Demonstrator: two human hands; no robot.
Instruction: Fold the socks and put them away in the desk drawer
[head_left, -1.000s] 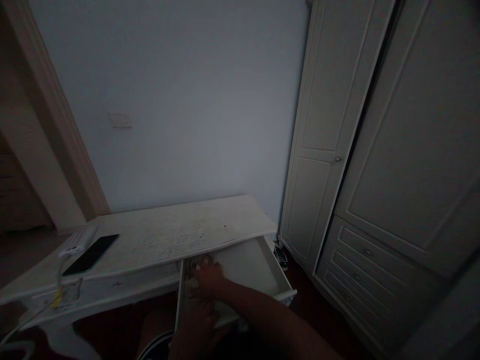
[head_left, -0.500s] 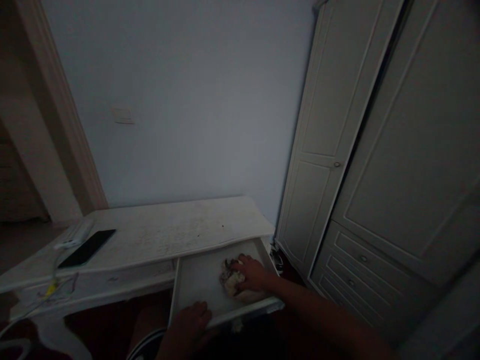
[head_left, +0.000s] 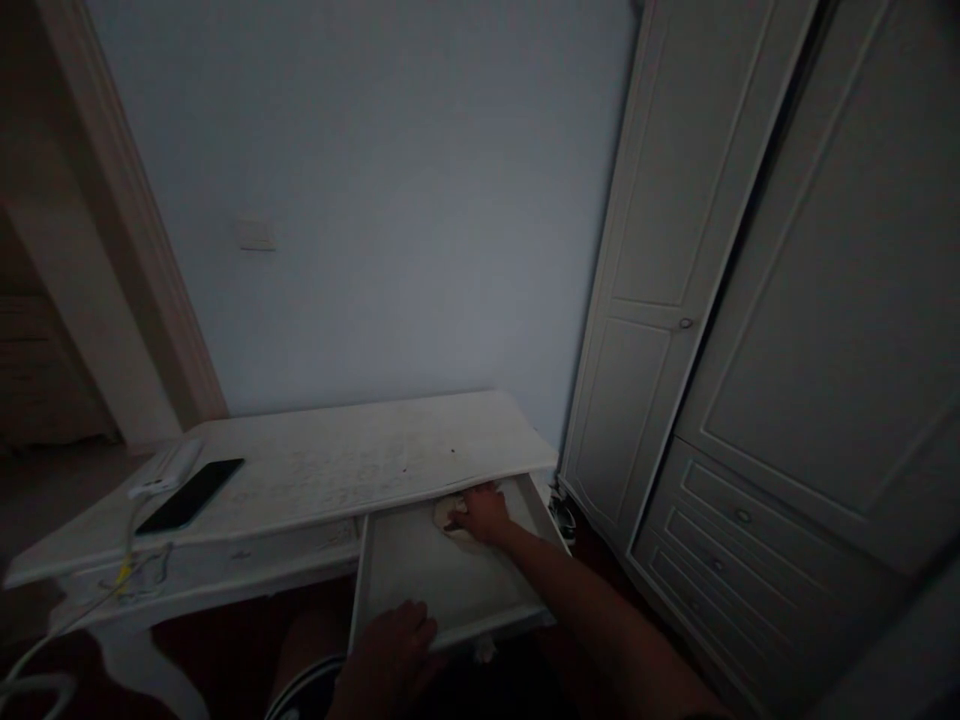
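Dim room. We note a white table (head_left: 337, 440) along a pale blue wall (head_left: 420, 220), its drawer (head_left: 409, 575) pulled out from the front edge, towards the right end.

Cloth (head_left: 445, 514): pale, lying on the drawer floor, close to the back where the table's front edge overhangs, nearer the drawer's right side than its left. Part of it is covered by the right hand (head_left: 484, 515), which reaches in across the drawer's front right corner. We see that hand resting on the cloth with thumb towards the left side; whether the grip is clamped on it or merely pressing, we cannot tell.

Left hand (head_left: 401, 635): at the drawer's front left corner, fingers bent over the front rim to the inside. We record the grip as closed on the drawer; its underside is lost in shadow.

On the table we find a black phone (head_left: 191, 496), slanted, near the front edge towards the left end. Just beside it, on the far left, sits a white device (head_left: 166, 468). A pale cable with a yellow piece (head_left: 124, 575) hangs at the table's front left. Two small dark specks mark the top near its right end. Beyond the right edge we make out shoes (head_left: 562, 518) on the floor, beside a white wardrobe (head_left: 645, 400).
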